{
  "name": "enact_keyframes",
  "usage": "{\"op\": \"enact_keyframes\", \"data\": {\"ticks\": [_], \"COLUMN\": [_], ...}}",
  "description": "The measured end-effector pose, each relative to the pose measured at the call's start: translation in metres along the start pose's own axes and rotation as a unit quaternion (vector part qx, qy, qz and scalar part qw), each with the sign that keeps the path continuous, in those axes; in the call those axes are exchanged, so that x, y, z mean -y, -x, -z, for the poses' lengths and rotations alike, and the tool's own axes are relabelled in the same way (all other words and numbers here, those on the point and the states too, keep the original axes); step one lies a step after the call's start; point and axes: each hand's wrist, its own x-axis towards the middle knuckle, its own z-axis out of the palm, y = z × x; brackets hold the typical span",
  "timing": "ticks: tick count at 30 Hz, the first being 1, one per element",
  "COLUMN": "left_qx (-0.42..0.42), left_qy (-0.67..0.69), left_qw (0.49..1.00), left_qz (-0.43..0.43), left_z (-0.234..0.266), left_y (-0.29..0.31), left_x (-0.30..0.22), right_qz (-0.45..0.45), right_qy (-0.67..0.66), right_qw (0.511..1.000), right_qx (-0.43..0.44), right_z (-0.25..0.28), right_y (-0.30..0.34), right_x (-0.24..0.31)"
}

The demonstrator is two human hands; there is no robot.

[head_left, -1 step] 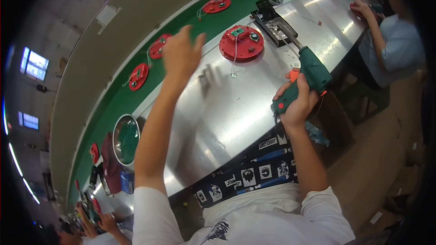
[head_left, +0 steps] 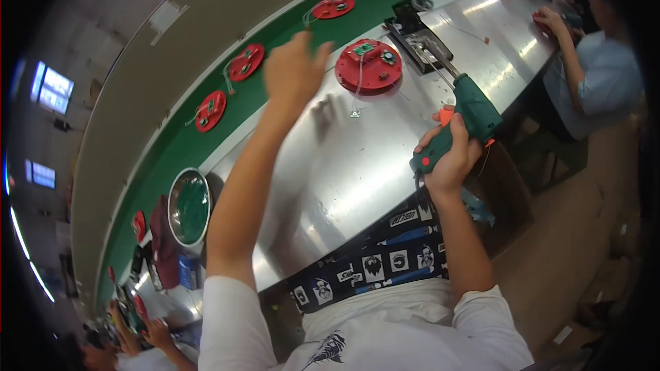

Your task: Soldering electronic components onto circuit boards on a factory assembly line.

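Note:
My right hand [head_left: 450, 161] is wrapped round the grip of a green soldering gun [head_left: 476, 106] with an orange trigger. The gun's metal tip end reaches over a black holder tray [head_left: 425, 45] on the metal bench. Raised at the bench's far side, my left hand [head_left: 292, 75] is slightly blurred and holds nothing, its thumb and a finger apart. Just right of it sits a round red housing [head_left: 368, 69] carrying a green circuit board. White wires run from the housing to a small board [head_left: 355, 113] lying on the bench.
Along the far side runs a green conveyor belt [head_left: 165, 144] bearing several red discs, one [head_left: 245, 62] near my left hand. A metal bowl [head_left: 189, 233] of green pieces stands at left, beside a blue box [head_left: 188, 271]. Co-workers sit at far right and lower left.
My left hand has moved a little to the right, closer to the red housing. My right hand keeps its grip on the soldering gun, in about the same place.

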Motion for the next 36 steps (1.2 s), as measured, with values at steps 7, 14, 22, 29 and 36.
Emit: {"op": "enact_keyframes", "data": {"ticks": [7, 14, 22, 29, 36], "left_qx": [0.143, 0.103, 0.113, -0.015, 0.021], "left_qy": [-0.136, 0.005, 0.032, -0.04, -0.151], "left_qw": [0.979, 0.993, 0.989, 0.999, 0.979], "left_qz": [0.048, -0.051, -0.087, 0.012, 0.138], "left_z": [-0.035, 0.028, 0.105, 0.156, 0.154], "left_y": [-0.012, 0.036, 0.168, 0.211, 0.232], "left_x": [-0.055, -0.019, 0.097, 0.168, 0.23], "right_qz": [-0.063, -0.087, -0.066, -0.067, -0.049], "right_qy": [0.027, 0.033, 0.091, 0.117, 0.16], "right_qw": [0.996, 0.996, 0.993, 0.991, 0.985], "right_qx": [-0.055, -0.011, 0.021, 0.011, 0.035], "right_z": [0.008, 0.018, 0.015, 0.011, 0.003], "right_y": [-0.004, -0.011, -0.01, -0.008, -0.01], "right_x": [-0.021, -0.001, -0.009, -0.01, -0.006]}}
